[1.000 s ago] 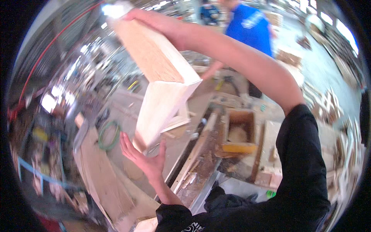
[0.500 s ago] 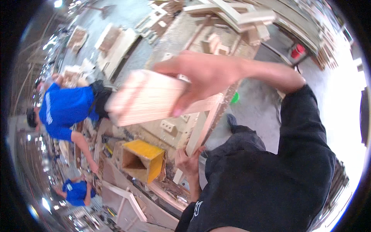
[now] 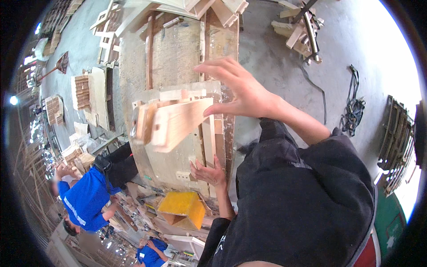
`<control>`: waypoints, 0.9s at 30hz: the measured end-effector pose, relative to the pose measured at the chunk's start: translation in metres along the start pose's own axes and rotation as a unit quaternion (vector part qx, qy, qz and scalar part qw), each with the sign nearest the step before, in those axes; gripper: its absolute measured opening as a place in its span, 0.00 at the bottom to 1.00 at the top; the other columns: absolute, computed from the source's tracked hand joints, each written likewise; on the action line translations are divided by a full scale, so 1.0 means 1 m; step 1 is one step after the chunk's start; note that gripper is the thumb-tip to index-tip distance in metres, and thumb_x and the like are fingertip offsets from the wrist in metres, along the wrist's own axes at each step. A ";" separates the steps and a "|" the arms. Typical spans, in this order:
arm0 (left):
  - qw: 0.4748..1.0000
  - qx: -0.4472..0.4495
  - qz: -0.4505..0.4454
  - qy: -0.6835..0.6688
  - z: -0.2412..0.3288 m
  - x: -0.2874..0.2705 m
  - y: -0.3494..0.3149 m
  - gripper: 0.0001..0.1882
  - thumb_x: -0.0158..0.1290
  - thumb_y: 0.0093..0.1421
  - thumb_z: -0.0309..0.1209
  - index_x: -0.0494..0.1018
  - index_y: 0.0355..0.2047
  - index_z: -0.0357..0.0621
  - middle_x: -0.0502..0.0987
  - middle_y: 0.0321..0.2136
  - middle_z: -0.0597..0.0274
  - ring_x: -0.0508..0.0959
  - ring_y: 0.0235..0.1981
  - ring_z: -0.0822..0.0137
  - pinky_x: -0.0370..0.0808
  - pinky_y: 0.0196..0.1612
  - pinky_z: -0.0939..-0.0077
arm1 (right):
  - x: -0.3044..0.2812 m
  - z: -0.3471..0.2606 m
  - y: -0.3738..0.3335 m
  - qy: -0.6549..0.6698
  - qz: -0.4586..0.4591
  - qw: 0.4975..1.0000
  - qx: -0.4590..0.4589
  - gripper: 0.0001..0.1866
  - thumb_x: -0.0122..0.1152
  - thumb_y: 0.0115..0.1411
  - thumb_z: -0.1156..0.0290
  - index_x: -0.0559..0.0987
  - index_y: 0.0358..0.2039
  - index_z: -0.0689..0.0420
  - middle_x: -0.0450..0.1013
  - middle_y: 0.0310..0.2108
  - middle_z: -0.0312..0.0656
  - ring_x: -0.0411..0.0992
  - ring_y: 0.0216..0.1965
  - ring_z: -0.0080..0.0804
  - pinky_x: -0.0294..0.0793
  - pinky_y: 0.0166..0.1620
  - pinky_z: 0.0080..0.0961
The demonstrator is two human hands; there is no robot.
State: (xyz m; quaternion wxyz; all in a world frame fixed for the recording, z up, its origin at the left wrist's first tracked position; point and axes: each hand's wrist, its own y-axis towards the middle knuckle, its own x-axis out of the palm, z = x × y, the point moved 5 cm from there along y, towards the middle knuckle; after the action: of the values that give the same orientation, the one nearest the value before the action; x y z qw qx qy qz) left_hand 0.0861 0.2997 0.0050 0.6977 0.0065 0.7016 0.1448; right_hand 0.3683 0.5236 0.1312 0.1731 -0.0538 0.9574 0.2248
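Observation:
My right hand is open, its fingers spread wide. Its thumb is at the near end of a pale wooden block with a small hole in its far end face; whether thumb and wood touch, I cannot tell. That block is tilted over the workbench, its far end blurred. Beside it stand more wooden pieces, also smeared. Lower down, my left hand has its fingers apart, resting at a narrow wooden strip along the bench's near edge. A small light block with holes lies just left of it.
A yellow box-shaped wooden piece stands below the left hand. Assembled wooden frames crowd the bench's far end. A person in a blue shirt works at left, another lower down. Black straps lie on the floor at right.
The right hand has let go of the wooden block, which was held up near the camera and is now lower over the bench. My left hand's fingers have spread. The view has turned.

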 end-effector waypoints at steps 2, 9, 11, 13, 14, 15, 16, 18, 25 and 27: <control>1.000 0.001 -0.006 -0.014 0.002 0.005 0.007 0.41 0.61 0.56 0.50 0.58 0.60 0.37 0.59 0.60 0.39 0.60 0.60 0.40 0.53 0.63 0.40 | -0.007 0.026 -0.014 -0.029 0.032 0.997 0.062 0.41 0.76 0.46 0.57 0.69 0.59 0.55 0.68 0.56 0.46 0.65 0.58 0.44 0.66 0.59 0.39; 0.990 -0.044 -0.101 -0.085 0.000 0.016 0.011 0.43 0.61 0.56 0.46 0.54 0.63 0.33 0.63 0.58 0.35 0.64 0.57 0.36 0.56 0.60 0.39 | -0.031 0.079 -0.040 -0.012 0.127 0.978 0.166 0.33 0.75 0.48 0.61 0.73 0.54 0.58 0.75 0.45 0.44 0.73 0.48 0.37 0.72 0.51 0.33; 0.993 -0.016 -0.097 -0.058 0.001 0.015 0.011 0.43 0.62 0.56 0.46 0.55 0.62 0.33 0.65 0.55 0.36 0.66 0.54 0.37 0.59 0.57 0.40 | -0.028 0.083 -0.038 0.005 0.126 0.979 0.161 0.34 0.76 0.48 0.62 0.73 0.54 0.59 0.75 0.44 0.44 0.73 0.47 0.36 0.72 0.50 0.32; 0.996 0.011 -0.085 -0.032 -0.002 0.018 0.013 0.43 0.62 0.56 0.46 0.55 0.62 0.33 0.66 0.53 0.37 0.67 0.52 0.38 0.62 0.54 0.41 | -0.019 0.081 -0.038 0.015 0.109 0.983 0.150 0.36 0.76 0.47 0.61 0.72 0.54 0.60 0.75 0.44 0.44 0.73 0.46 0.36 0.73 0.50 0.32; 0.997 0.021 -0.077 -0.019 -0.003 0.019 0.011 0.43 0.62 0.56 0.47 0.56 0.61 0.33 0.66 0.51 0.38 0.67 0.51 0.39 0.62 0.53 0.42 | -0.012 0.078 -0.038 0.028 0.116 0.985 0.127 0.38 0.77 0.46 0.60 0.71 0.55 0.61 0.75 0.44 0.45 0.73 0.45 0.37 0.73 0.50 0.32; 0.997 0.032 -0.068 -0.007 -0.003 0.020 0.010 0.43 0.62 0.56 0.47 0.56 0.61 0.33 0.67 0.50 0.39 0.67 0.51 0.39 0.63 0.52 0.43 | -0.005 0.073 -0.037 0.042 0.123 0.986 0.104 0.40 0.77 0.45 0.59 0.70 0.56 0.61 0.75 0.44 0.45 0.73 0.45 0.38 0.73 0.49 0.32; 0.997 0.041 -0.063 -0.004 -0.005 0.022 0.010 0.42 0.62 0.56 0.47 0.57 0.61 0.34 0.67 0.50 0.39 0.68 0.50 0.39 0.63 0.52 0.43 | 0.002 0.069 -0.036 0.055 0.130 0.987 0.080 0.42 0.78 0.44 0.58 0.69 0.57 0.62 0.75 0.44 0.45 0.73 0.44 0.39 0.73 0.49 0.32; 0.997 0.058 -0.053 0.003 -0.007 0.023 0.008 0.41 0.62 0.55 0.47 0.57 0.60 0.34 0.67 0.49 0.40 0.68 0.49 0.40 0.63 0.52 0.44 | 0.024 0.070 -0.044 0.078 0.128 0.987 0.052 0.50 0.80 0.40 0.55 0.64 0.60 0.63 0.71 0.50 0.47 0.69 0.50 0.44 0.68 0.54 0.38; 0.991 -0.006 -0.118 -0.058 -0.028 0.032 -0.010 0.38 0.61 0.56 0.48 0.60 0.57 0.36 0.69 0.49 0.43 0.69 0.49 0.41 0.64 0.49 0.47 | 0.078 0.036 -0.021 0.131 0.149 0.980 -0.004 0.59 0.79 0.36 0.50 0.58 0.64 0.61 0.63 0.59 0.50 0.61 0.59 0.49 0.58 0.59 0.47; 0.991 -0.004 -0.119 -0.069 -0.028 0.035 -0.012 0.38 0.62 0.56 0.49 0.60 0.57 0.37 0.69 0.49 0.43 0.69 0.49 0.41 0.64 0.49 0.48 | 0.088 0.022 -0.006 0.141 0.118 0.983 -0.023 0.59 0.77 0.35 0.50 0.57 0.65 0.60 0.62 0.59 0.50 0.61 0.59 0.51 0.57 0.59 0.50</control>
State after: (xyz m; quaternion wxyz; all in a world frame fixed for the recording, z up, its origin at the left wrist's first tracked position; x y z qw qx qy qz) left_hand 0.0598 0.2897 -0.0324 0.7566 -0.0695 0.6471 0.0625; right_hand 0.2937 0.5258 0.0784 0.0072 0.0246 0.9664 0.2559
